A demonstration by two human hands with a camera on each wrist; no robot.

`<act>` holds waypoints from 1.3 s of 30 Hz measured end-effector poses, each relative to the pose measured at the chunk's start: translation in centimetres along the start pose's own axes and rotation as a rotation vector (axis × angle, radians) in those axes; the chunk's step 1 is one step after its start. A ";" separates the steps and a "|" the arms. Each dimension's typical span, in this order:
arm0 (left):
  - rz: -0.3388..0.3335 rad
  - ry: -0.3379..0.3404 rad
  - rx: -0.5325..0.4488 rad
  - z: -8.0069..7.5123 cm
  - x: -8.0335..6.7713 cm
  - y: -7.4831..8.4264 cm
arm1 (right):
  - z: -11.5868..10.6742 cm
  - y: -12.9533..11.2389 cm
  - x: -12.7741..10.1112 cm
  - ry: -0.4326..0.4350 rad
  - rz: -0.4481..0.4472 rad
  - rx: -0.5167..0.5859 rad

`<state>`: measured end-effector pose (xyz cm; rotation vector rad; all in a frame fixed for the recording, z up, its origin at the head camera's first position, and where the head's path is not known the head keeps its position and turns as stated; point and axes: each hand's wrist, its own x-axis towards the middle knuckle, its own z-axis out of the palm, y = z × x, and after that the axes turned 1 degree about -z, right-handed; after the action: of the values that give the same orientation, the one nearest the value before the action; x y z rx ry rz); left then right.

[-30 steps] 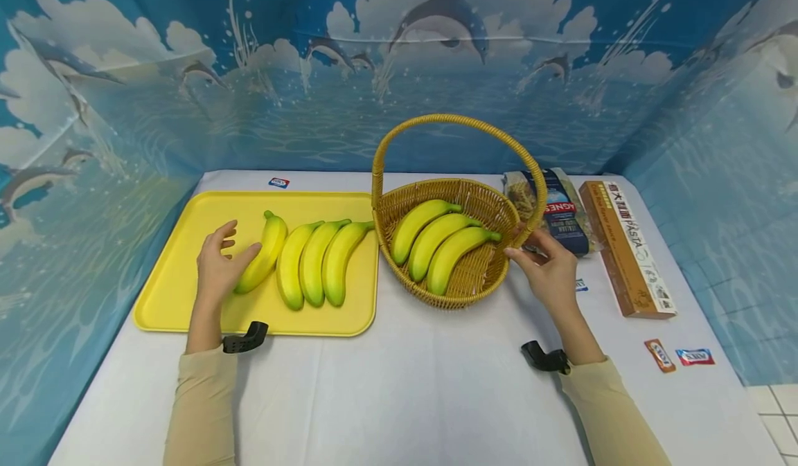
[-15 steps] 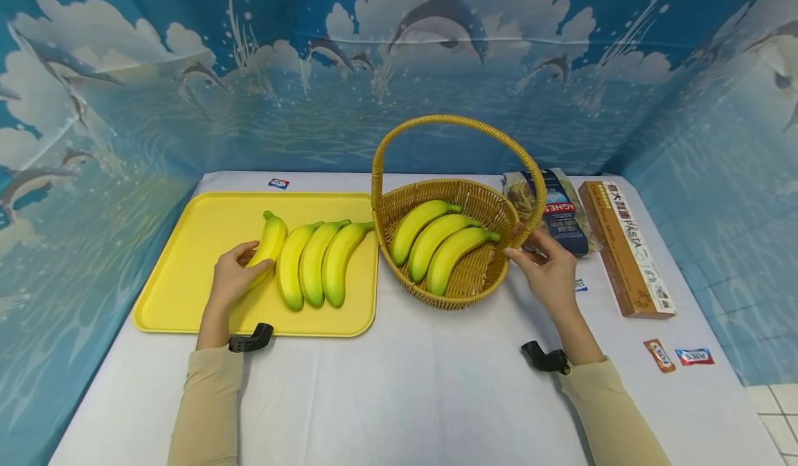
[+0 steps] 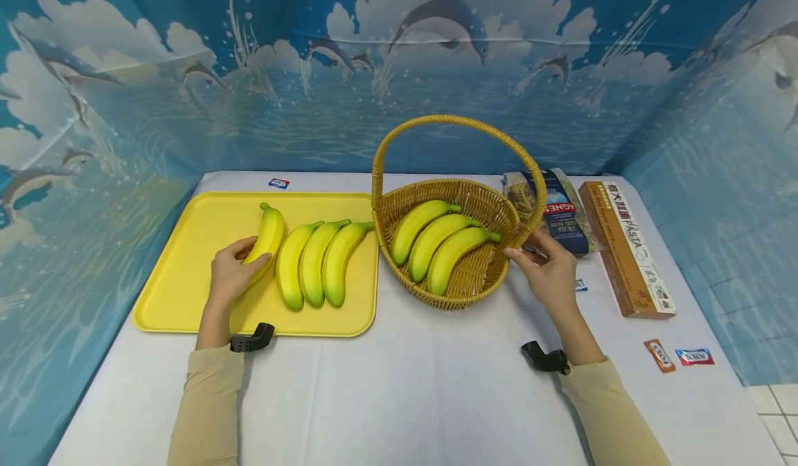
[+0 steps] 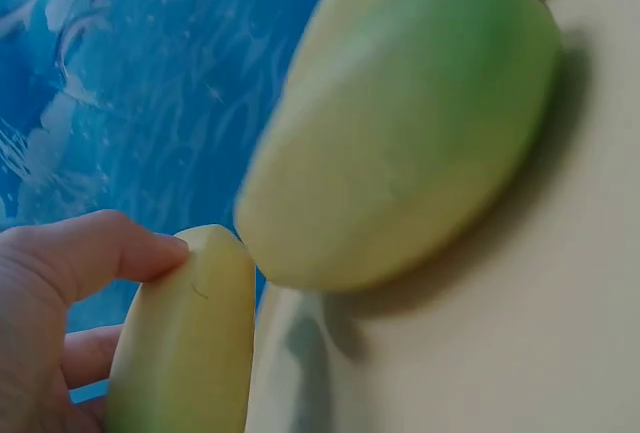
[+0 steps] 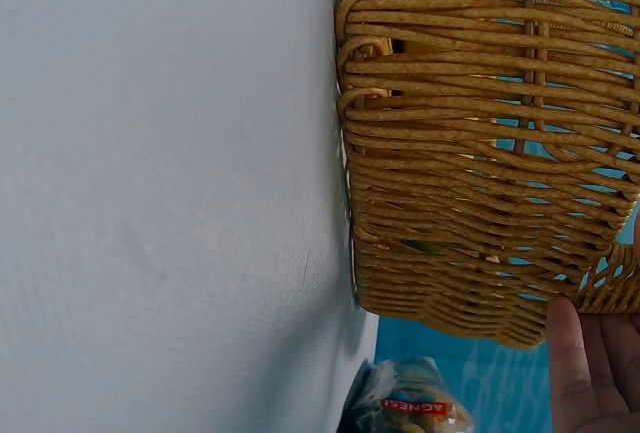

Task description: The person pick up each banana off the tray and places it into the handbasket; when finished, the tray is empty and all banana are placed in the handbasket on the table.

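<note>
On the white bench a yellow tray lies to the left of a wicker basket with a tall hoop handle. Three more bananas lie side by side on the tray, just right of the held banana, and three others lie in the basket. Beyond the basket are a bag of pasta and a long pasta box; two small wrapped sweets lie near the bench's right edge, well apart from everything else.

The left hand grips the lower end of the leftmost banana, fingers curled round it. The right hand rests against the basket's right rim; its fingers look lightly bent, though whether they pinch the weave or merely touch it is hard to tell.

The left wrist view shows what the head view cannot: a thumb pressed on the banana's end, with a neighbouring banana looming just beside it. The right wrist view shows fingertips touching the basket's wall from outside.

Compared with half a second ago, the held banana's stem end sits higher and farther from its neighbours; the right hand is unchanged.
</note>
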<state>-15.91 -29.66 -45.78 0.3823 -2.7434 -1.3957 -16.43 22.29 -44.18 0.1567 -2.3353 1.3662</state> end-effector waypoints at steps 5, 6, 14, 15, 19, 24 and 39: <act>0.091 0.043 0.008 0.0 -0.8 2.7 | 0.0 0.1 0.0 0.001 -0.002 0.009; 0.123 0.054 0.000 0.1 -1.1 3.5 | 0.0 0.1 0.0 0.002 -0.002 0.011; 0.451 0.072 -0.035 2.1 -4.9 10.8 | 0.0 0.2 -0.1 -0.005 0.007 0.025; 0.486 0.051 -0.038 2.7 -5.4 11.7 | 0.0 0.2 -0.1 -0.005 0.009 0.022; 0.609 -0.060 -0.045 5.6 -6.8 15.1 | 0.0 0.2 -0.1 -0.005 0.013 0.018; 0.713 -0.187 -0.004 10.0 -7.5 18.3 | 0.0 0.2 -0.1 -0.008 0.016 0.021; 0.631 -0.354 0.216 20.4 -6.2 21.0 | 0.0 0.3 -0.1 0.000 -0.032 0.022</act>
<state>-17.11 -0.24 -40.62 -0.7378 -2.8777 -1.0739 -16.46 22.40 -44.42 0.1994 -2.3084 1.3766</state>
